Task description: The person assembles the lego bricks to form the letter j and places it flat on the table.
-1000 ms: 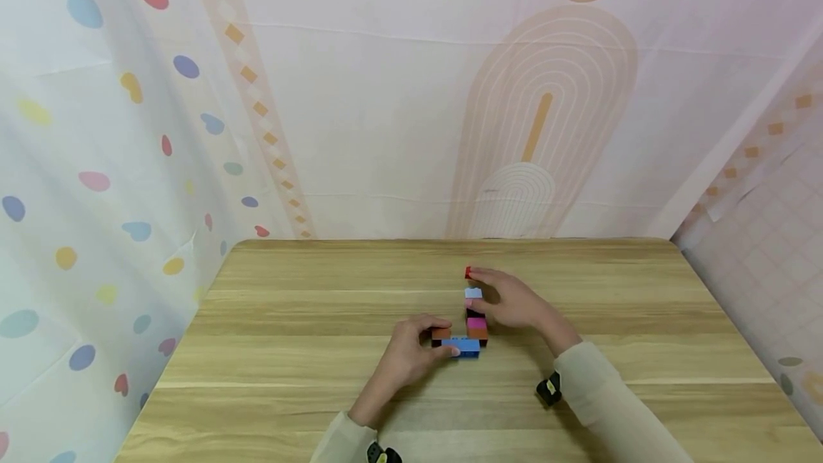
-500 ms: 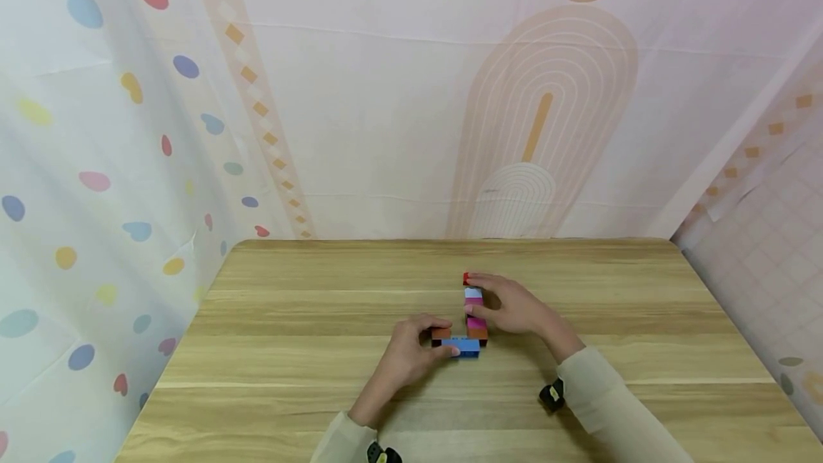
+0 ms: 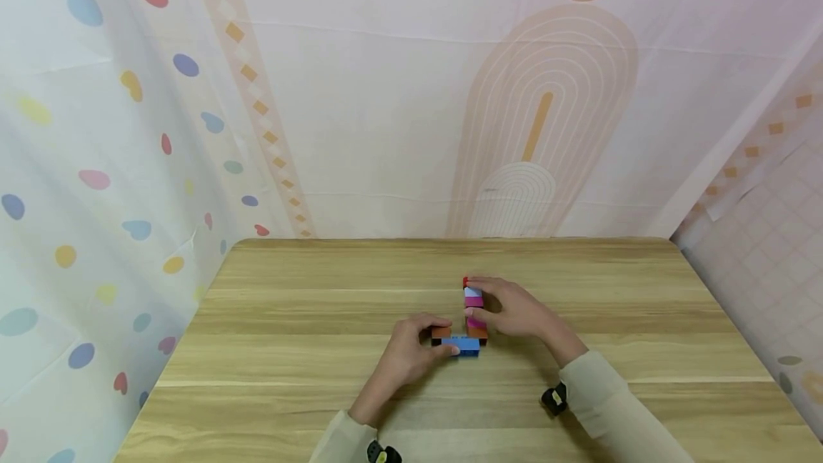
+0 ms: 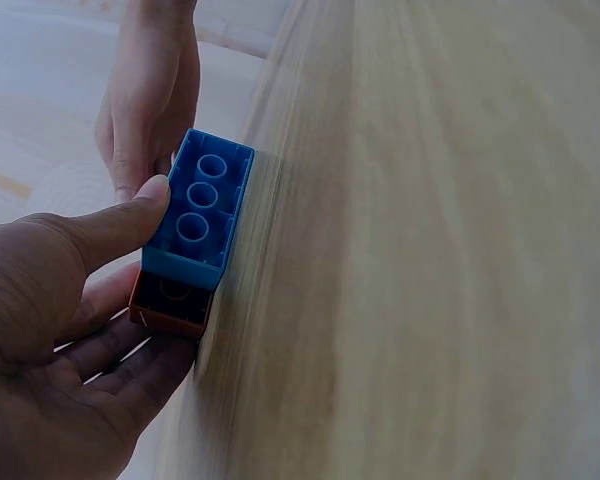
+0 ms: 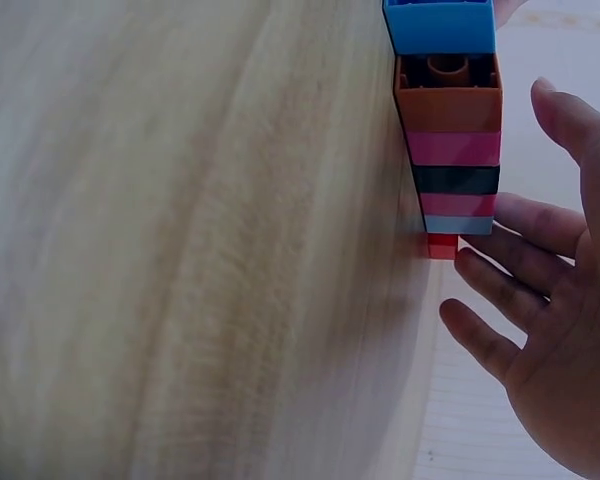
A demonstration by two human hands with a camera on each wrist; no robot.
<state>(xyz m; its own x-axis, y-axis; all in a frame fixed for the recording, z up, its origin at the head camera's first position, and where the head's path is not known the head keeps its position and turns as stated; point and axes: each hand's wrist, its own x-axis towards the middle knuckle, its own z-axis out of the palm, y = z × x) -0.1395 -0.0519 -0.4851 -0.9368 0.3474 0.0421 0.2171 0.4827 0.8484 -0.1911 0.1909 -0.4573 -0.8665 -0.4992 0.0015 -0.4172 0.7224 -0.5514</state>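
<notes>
Toy building bricks stand joined on the table. My left hand (image 3: 411, 352) pinches the near end, thumb on the blue brick (image 3: 468, 346) and fingers behind a brown-orange brick (image 3: 441, 332). From the blue brick's right end a column runs away from me: another brown-orange brick (image 5: 448, 108), a pink brick (image 5: 454, 148), a black brick (image 5: 456, 180), a second pink brick (image 5: 458, 205) and a pale blue brick (image 5: 456, 225). Beyond it sits a small red brick (image 5: 442, 246). My right hand (image 3: 514, 308) reaches over, fairly straight fingers at the red brick, thumb over the column.
The wood-grain table (image 3: 308, 291) spreads around the bricks. A patterned curtain (image 3: 386, 127) hangs behind its far edge and along the left side. Each wrist carries a small black camera, such as the right wrist's camera (image 3: 554, 399).
The red brick has moved toward me with my right fingers, closing the gap to the pale blue brick. My right thumb has shifted nearer along the column. My left hand holds still.
</notes>
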